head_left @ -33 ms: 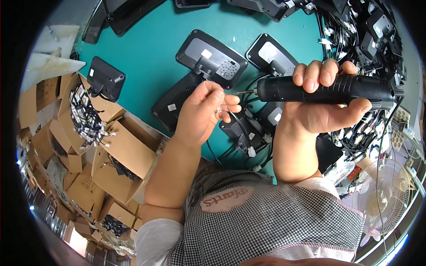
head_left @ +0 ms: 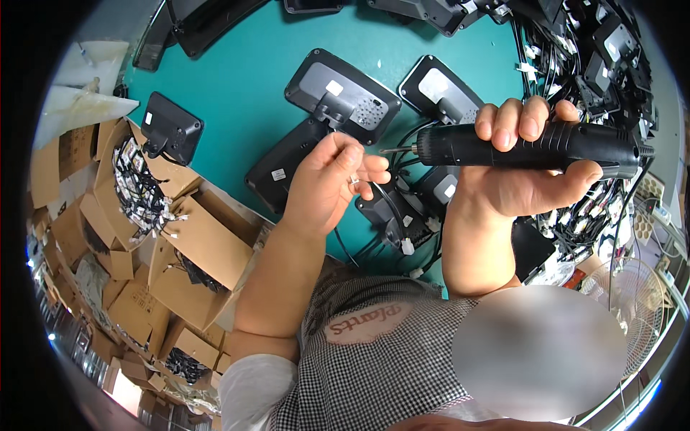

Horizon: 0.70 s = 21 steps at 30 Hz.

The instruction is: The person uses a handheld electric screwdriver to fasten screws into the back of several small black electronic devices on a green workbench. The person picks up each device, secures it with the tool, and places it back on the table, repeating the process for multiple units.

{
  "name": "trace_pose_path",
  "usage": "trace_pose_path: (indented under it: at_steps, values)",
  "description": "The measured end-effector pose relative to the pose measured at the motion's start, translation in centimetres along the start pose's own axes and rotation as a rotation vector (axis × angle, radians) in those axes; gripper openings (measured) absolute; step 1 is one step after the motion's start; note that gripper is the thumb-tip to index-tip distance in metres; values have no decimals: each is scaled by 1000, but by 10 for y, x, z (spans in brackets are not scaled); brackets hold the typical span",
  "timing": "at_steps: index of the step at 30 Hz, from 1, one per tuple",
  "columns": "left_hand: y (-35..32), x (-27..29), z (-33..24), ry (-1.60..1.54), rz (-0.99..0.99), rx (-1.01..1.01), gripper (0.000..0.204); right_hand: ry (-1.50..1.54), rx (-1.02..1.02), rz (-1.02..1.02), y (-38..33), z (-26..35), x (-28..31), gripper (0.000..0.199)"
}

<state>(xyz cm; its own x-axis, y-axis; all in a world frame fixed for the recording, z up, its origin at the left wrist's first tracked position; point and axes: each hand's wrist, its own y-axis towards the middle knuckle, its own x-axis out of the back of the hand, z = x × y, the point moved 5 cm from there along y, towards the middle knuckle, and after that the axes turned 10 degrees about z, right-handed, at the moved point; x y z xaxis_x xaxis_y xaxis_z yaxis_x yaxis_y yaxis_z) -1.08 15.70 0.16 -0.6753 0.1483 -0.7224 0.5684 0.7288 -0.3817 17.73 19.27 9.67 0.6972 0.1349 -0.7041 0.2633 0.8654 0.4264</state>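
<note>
My right hand is wrapped round a black electric screwdriver, held level above the table with its thin metal bit pointing left. The bit's tip ends close to the fingers of my left hand. Those fingers are curled in, thumb against the index finger; a small shiny bit shows among them, too small to name. Just beyond my left hand lies a black display unit with a bracket, back side up. A second black unit lies partly under that hand, and another is to the right.
Black cables with white connectors lie between my arms. At right is a heap of cabled black units. One small unit sits at the left edge of the green table. Cardboard boxes stand at left, a fan at lower right.
</note>
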Motion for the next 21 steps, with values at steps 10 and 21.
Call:
trace_pose_path:
  at_steps: [10,21]
  values:
    - [7,-1,4,-100,-24,0,22,-19,7,-18,3,7,0,60]
    - [6,-4,-2,155,-57,69,19,-43,28,-61,3,7,5,59]
